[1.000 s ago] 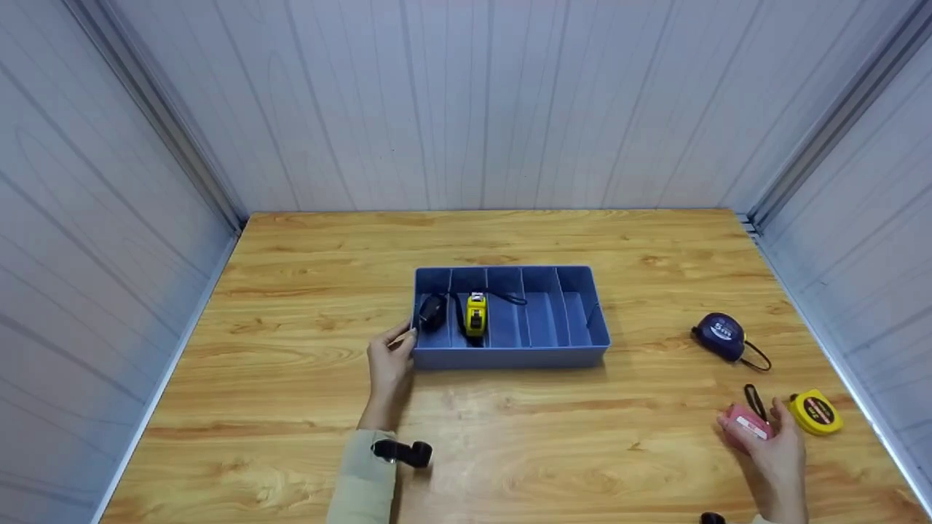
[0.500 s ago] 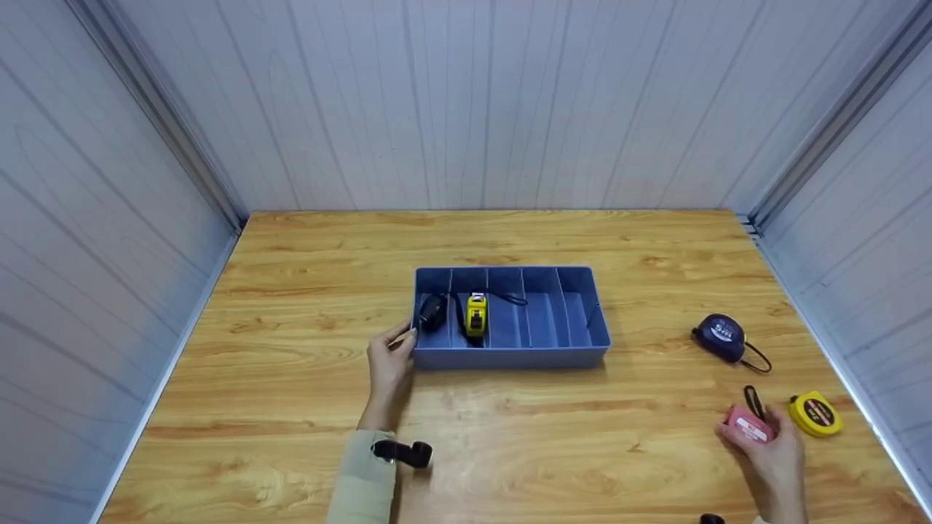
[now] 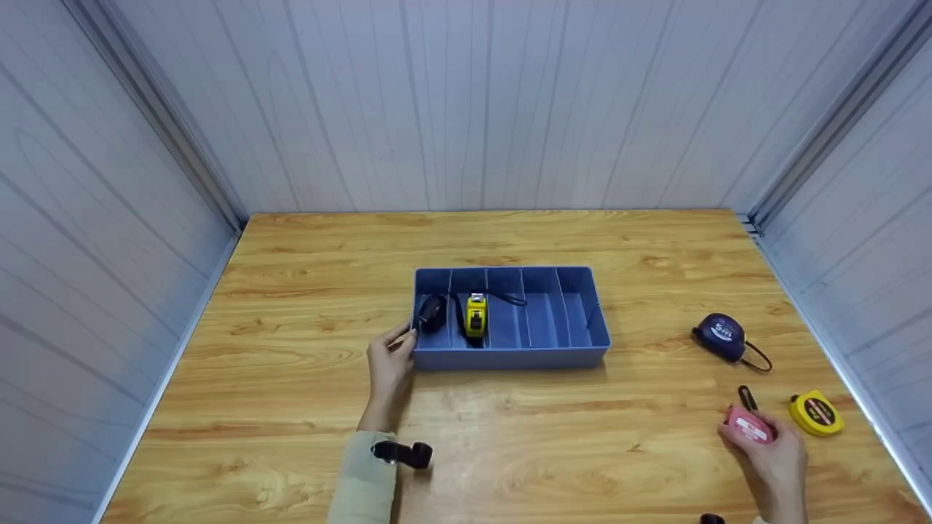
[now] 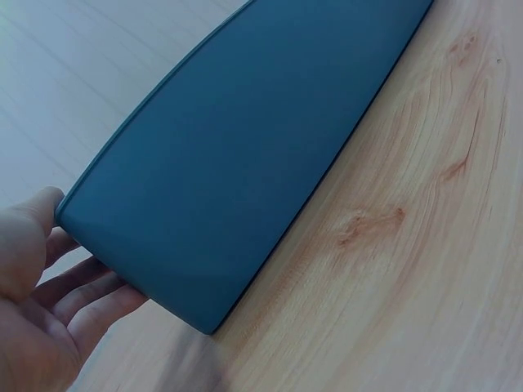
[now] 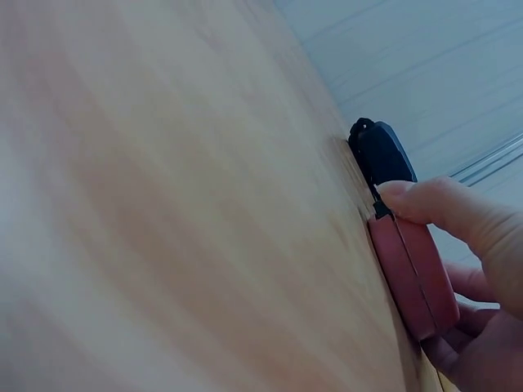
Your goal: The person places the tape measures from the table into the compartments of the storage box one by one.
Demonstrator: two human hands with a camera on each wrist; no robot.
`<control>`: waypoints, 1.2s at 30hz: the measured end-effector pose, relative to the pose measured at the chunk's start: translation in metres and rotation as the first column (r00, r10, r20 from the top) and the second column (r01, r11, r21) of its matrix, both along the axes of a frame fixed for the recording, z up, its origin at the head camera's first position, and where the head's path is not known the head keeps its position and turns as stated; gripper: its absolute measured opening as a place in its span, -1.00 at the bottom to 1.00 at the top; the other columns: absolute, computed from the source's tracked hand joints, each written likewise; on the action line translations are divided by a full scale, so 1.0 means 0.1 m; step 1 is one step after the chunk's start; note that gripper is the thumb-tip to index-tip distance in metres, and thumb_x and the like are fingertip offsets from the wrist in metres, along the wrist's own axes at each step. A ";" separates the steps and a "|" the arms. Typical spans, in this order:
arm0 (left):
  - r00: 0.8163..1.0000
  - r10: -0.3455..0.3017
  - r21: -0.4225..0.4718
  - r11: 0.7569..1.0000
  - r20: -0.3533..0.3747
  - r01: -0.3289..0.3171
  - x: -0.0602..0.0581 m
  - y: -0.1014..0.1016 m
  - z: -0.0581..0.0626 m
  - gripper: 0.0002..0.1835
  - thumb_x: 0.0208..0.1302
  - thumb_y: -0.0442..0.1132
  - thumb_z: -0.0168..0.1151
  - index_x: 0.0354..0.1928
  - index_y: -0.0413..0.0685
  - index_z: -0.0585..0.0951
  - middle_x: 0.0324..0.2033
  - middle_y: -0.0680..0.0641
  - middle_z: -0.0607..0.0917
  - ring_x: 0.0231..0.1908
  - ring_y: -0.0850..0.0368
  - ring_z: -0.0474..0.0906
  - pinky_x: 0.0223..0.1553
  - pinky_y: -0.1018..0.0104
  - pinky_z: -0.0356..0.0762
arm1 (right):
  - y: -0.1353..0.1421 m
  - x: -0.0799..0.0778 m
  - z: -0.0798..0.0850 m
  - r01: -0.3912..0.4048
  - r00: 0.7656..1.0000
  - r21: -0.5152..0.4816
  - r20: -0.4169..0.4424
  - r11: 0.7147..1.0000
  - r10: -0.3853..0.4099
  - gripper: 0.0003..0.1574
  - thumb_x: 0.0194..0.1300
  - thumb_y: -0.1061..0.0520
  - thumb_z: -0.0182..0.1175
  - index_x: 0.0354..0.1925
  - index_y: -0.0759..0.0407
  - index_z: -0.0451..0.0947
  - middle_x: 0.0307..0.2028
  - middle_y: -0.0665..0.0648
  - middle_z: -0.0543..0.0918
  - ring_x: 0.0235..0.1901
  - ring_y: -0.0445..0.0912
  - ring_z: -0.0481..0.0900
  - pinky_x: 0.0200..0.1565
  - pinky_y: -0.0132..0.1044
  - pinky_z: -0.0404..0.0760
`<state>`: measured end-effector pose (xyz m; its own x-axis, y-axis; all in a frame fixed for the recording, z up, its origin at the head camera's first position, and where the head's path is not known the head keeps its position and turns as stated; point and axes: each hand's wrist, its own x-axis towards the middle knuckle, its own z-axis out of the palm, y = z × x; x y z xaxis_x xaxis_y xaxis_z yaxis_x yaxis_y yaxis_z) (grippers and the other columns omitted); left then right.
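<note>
A blue divided tray (image 3: pixel 510 358) stands on the table. My left hand (image 3: pixel 389 360) grips its left end, and in the left wrist view the thumb sits at the rim with the fingers (image 4: pixel 102 306) against the end wall. A black tape measure (image 3: pixel 432 313) lies in the leftmost compartment. Beside it, in the second, is a yellow tape measure (image 3: pixel 475 316), its black strap reaching over the dividers to the right. At the lower right my right hand (image 3: pixel 779 455) holds a pink tape measure (image 3: pixel 750 425), whose flat face (image 5: pixel 413 273) rests on or just above the table.
A dark blue tape measure (image 3: pixel 719 337) with a looped strap lies beyond my right hand. Another yellow tape measure (image 3: pixel 816 413) is just right of that hand. Pale walls (image 3: pixel 466 109) enclose the wooden table (image 3: pixel 306 291) at the back and both sides.
My right hand's fingers have closed further round the pink tape measure, and its black strap has tipped slightly to the left. The left hand and the tray have stayed put.
</note>
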<state>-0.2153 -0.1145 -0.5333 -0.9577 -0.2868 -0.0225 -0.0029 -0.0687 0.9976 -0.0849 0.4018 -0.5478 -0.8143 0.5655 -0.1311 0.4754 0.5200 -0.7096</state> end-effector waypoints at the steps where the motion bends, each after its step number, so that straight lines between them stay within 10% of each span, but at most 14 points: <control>1: 1.000 0.001 0.000 1.000 -0.002 -0.001 0.00 0.00 0.00 -0.69 0.12 -0.44 0.12 -0.05 -0.31 0.55 -0.25 -0.33 0.60 -0.49 0.13 0.47 -0.77 0.55 0.16 | 0.00 0.00 0.00 0.000 1.000 -0.001 0.008 1.000 0.000 0.03 -0.18 -0.12 0.41 0.10 0.47 0.26 0.02 0.46 0.33 -0.02 0.18 0.28 -0.01 -0.01 0.24; 20: 1.000 -0.004 0.054 0.999 0.009 0.003 0.01 0.01 0.02 -0.68 0.11 -0.46 0.12 -0.04 -0.28 0.55 -0.21 -0.35 0.58 -0.55 0.12 0.45 -0.80 0.55 0.13 | -0.12 -0.03 0.15 0.039 0.999 -0.021 0.011 0.999 -0.039 0.05 -0.12 -0.18 0.34 0.17 0.42 0.23 0.08 0.48 0.31 0.03 0.20 0.27 0.03 0.02 0.25; 28: 1.000 -0.019 0.006 1.000 -0.019 0.019 0.01 -0.01 0.03 -0.69 0.13 -0.46 0.10 -0.04 -0.28 0.55 -0.25 -0.38 0.59 -0.64 0.21 0.40 -0.82 0.55 0.10 | -0.26 -0.11 0.24 -0.004 0.991 0.112 -0.130 0.994 0.018 -0.23 -0.11 0.01 0.39 0.02 0.41 0.41 -0.06 0.45 0.46 -0.11 0.15 0.41 -0.26 -0.38 0.33; 36: 0.998 -0.010 -0.017 1.000 -0.059 0.009 0.01 -0.01 0.02 -0.69 0.12 -0.46 0.11 -0.05 -0.35 0.53 -0.22 -0.37 0.58 -0.43 0.13 0.50 -0.74 0.54 0.26 | -0.42 -0.25 0.32 -0.043 0.986 0.068 -0.158 0.997 0.054 -0.16 -0.12 0.01 0.40 0.07 0.42 0.37 0.00 0.45 0.41 0.01 0.19 0.32 0.02 0.00 0.29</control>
<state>-0.2143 -0.1152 -0.5311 -0.9600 -0.2772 0.0388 0.0554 -0.0520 0.9971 -0.1099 0.3599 -0.5155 -0.8484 0.5279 0.0380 0.3319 0.5866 -0.7387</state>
